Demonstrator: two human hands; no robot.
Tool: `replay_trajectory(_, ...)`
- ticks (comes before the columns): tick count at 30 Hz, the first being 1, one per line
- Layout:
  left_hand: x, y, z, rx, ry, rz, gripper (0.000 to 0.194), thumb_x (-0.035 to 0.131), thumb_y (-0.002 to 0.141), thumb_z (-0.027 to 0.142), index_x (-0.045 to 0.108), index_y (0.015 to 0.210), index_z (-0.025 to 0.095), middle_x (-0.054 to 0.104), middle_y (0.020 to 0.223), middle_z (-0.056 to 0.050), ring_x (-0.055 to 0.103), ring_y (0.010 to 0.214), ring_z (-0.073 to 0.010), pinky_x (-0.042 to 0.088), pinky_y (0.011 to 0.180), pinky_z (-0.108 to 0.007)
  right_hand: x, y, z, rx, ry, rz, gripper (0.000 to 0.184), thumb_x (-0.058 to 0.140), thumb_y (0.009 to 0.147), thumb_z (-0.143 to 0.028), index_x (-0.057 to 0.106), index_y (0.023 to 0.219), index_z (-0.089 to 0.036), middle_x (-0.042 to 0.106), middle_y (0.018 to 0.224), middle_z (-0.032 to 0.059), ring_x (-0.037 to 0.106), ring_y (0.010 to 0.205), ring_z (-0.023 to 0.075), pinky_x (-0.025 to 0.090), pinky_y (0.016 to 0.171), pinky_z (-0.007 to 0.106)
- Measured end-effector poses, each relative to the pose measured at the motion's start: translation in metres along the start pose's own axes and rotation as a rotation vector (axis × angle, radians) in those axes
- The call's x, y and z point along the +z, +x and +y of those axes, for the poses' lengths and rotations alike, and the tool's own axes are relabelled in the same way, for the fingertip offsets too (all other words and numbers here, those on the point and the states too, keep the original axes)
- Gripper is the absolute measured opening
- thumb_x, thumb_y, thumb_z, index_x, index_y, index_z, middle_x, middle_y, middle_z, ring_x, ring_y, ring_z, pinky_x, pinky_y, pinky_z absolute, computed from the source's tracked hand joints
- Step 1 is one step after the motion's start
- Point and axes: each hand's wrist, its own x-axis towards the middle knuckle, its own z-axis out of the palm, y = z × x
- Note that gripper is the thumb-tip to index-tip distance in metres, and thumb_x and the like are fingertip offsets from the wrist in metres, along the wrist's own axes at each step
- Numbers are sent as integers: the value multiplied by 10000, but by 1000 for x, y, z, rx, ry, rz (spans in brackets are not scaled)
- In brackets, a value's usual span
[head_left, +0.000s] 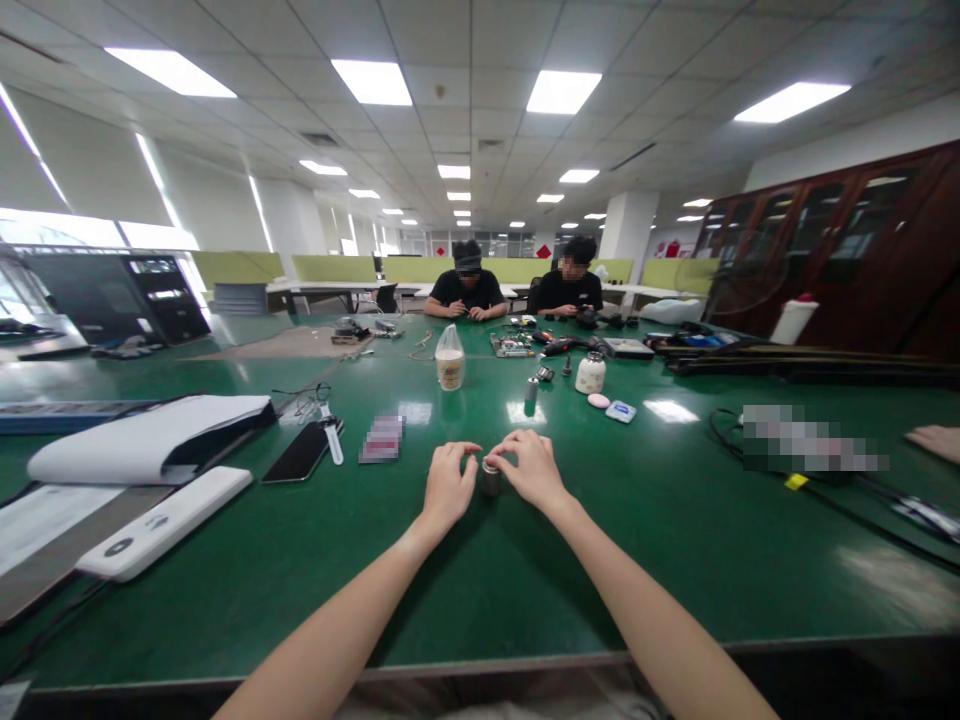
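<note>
A small dark metal cylinder (pixel 491 481) stands upright on the green table in front of me. My right hand (pixel 531 468) has its thumb and fingertips closed at the cylinder's top; whether they grip a separate cap or the rim is too small to tell. Just left of it, my left hand (pixel 452 481) holds nothing, its fingers curved and thumb apart from them. A similar silver cylinder (pixel 532 392) stands farther back, beyond my right hand.
A bagged cup (pixel 450 368), a white jar (pixel 591 373) and a blue-white square case (pixel 621 411) stand beyond my hands. Leftward lie a phone (pixel 304 453), a watch (pixel 331 436) and a white power bank (pixel 166 522). Cables (pixel 847 510) run at right. Two people sit opposite; another hand (pixel 936 439) rests far right.
</note>
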Motion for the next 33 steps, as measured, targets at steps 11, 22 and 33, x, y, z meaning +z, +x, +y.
replay_trajectory(11, 1, 0, -1, -6, -10, -1, 193, 474, 869, 166, 643, 954, 207, 656, 969, -37, 544, 961, -203, 431, 882, -365, 11, 8, 56, 224, -88, 23, 187, 633, 813, -447, 751, 804, -302, 615, 915, 43, 508, 966, 219, 321, 843, 365)
replay_trajectory(22, 0, 0, 2, -11, -20, -8, 195, 469, 875, 172, 641, 957, 213, 654, 972, -34, 547, 953, -200, 436, 873, -361, 14, 1, 72, 359, -115, -48, 267, 582, 824, -511, 724, 985, -351, 610, 1004, 49, 482, 1030, 234, 316, 879, 394)
replay_trajectory(33, -1, 0, 3, -12, -25, -12, 191, 473, 867, 173, 643, 946, 212, 657, 955, -37, 553, 934, -202, 444, 861, -368, 2, 0, 36, 64, 118, 88, 197, 587, 853, -436, 733, 939, -335, 620, 974, 38, 507, 990, 213, 353, 885, 384)
